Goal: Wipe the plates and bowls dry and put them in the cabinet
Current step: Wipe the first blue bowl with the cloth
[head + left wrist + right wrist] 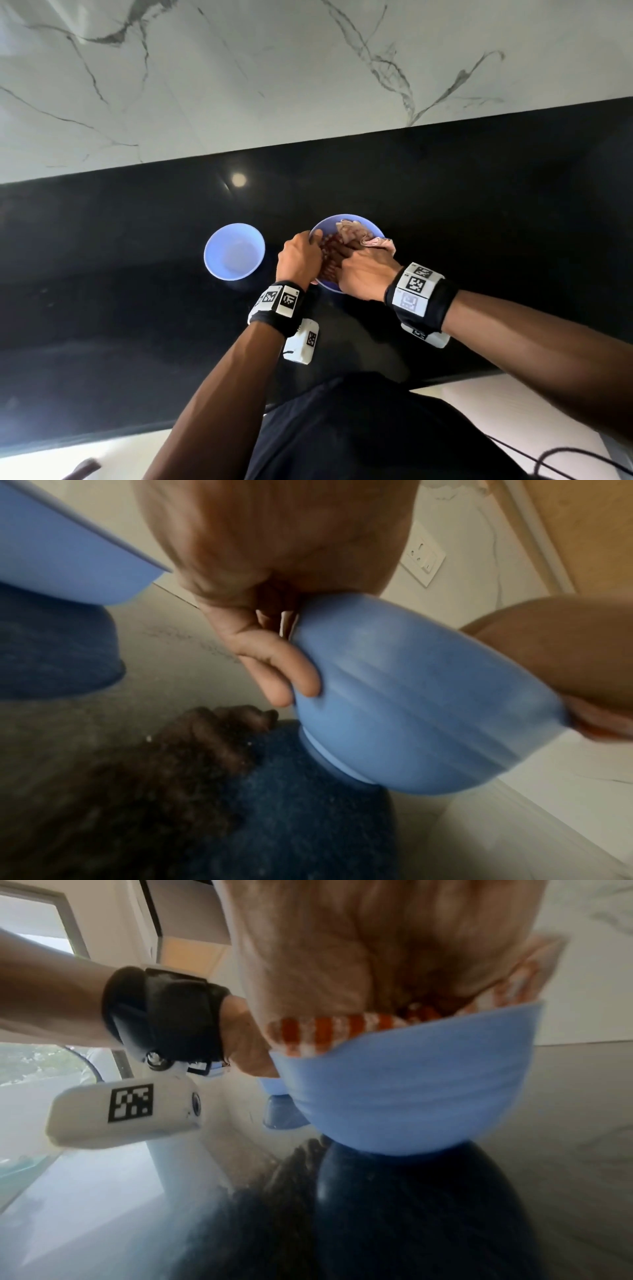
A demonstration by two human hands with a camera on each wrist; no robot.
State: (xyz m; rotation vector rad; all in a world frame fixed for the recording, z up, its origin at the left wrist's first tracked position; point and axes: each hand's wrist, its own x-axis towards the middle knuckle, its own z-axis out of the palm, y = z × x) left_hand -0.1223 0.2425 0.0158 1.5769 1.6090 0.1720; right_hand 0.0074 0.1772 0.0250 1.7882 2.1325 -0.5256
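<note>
Blue bowl on black countertop, centre of head view, under wiping.
Left hand gripping left rim, fingers curled against outer wall. Right hand pressing red-and-white checked cloth into bowl; finger state not discernible. Second blue bowl upright just left, apart from first.
</note>
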